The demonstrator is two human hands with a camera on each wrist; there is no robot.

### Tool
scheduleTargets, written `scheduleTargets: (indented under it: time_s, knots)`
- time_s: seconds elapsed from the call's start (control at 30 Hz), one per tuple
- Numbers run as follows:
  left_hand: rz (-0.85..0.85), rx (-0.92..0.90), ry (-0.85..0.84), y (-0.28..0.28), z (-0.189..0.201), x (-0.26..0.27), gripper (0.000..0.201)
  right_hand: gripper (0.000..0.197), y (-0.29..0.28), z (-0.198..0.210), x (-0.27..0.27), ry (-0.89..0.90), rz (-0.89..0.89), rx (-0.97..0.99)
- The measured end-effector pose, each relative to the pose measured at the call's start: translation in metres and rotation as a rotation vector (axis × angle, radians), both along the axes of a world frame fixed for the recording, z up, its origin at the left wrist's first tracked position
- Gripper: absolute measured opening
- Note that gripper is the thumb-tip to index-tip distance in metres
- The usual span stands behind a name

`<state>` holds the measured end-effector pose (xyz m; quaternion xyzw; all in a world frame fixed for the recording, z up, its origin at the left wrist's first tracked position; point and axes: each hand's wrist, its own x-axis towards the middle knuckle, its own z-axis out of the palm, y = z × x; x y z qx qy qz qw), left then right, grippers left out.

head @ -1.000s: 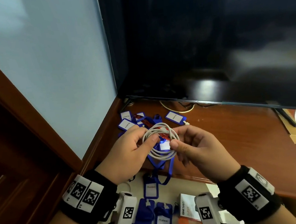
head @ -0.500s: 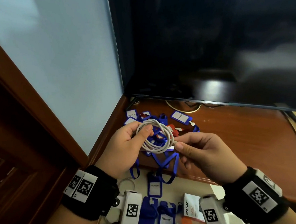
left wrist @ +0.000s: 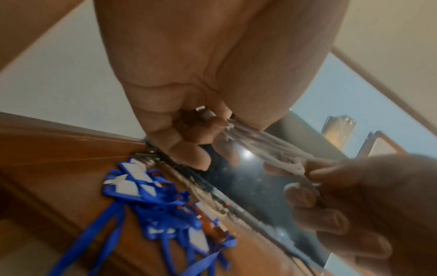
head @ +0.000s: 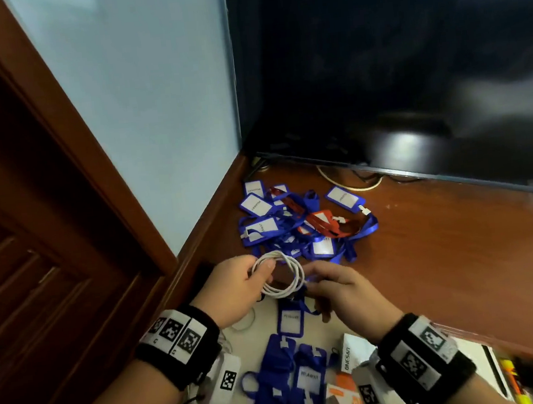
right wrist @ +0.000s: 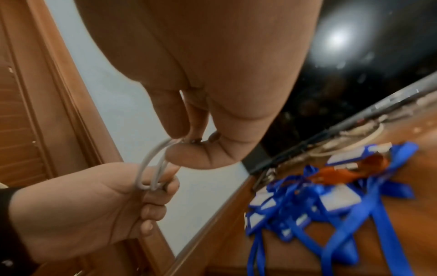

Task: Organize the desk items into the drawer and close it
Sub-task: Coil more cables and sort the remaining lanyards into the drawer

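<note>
A coiled white cable point(head: 280, 277) hangs between both hands above the desk's front edge. My left hand point(head: 234, 289) grips the coil's left side, and my right hand point(head: 338, 289) pinches its right side. In the left wrist view the cable strands point(left wrist: 262, 143) run from my curled left fingers to the right hand. The right wrist view shows the cable loop point(right wrist: 151, 166) pinched by my right fingertips and held in the left fist. A heap of blue and red lanyards with badge holders point(head: 299, 221) lies on the desk beyond. Below the hands is the open drawer point(head: 264, 325), holding blue badge holders point(head: 295, 378) and small boxes.
A dark TV screen point(head: 409, 74) stands at the back of the wooden desk point(head: 444, 266), with a pale cable point(head: 348, 184) under it. A wooden door frame point(head: 59, 156) and a pale wall point(head: 151, 99) are on the left. Pens point(head: 513, 380) lie at the drawer's right end.
Both hands have brought the coiled cable down and toward me, from over the lanyard heap to above the drawer. The head view has tilted down and left.
</note>
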<state>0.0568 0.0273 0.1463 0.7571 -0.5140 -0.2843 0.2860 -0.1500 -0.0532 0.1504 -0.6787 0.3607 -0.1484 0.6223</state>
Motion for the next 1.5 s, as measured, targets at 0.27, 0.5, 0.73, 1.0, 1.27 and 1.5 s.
scheduleTargets:
  time_s: [0.27,0.5,0.73,1.0,1.27,1.5]
  knots:
    - [0.093,0.197,-0.099,0.044,-0.067,0.032,0.046,0.024,0.026,-0.072,0.044,0.243,0.069,-0.137]
    - [0.228,0.355,0.171,0.064,-0.106,0.052,0.031,0.021,0.032,-0.132,0.079,0.348,0.065,0.145]
    - [0.25,0.481,0.18,0.068,-0.128,0.065,0.041,0.011,0.03,-0.19,0.112,0.37,-0.063,0.307]
    - [0.276,0.505,0.228,0.089,-0.139,0.08,0.047,0.011,0.008,-0.232,0.134,0.493,-0.178,0.37]
    - [0.241,0.541,0.205,0.105,-0.141,0.077,0.042,0.023,-0.002,-0.249,0.16,0.694,-0.032,0.217]
    - [0.3,0.437,0.122,0.105,-0.134,0.08,0.024,0.027,0.008,-0.274,0.175,0.712,-0.003,0.11]
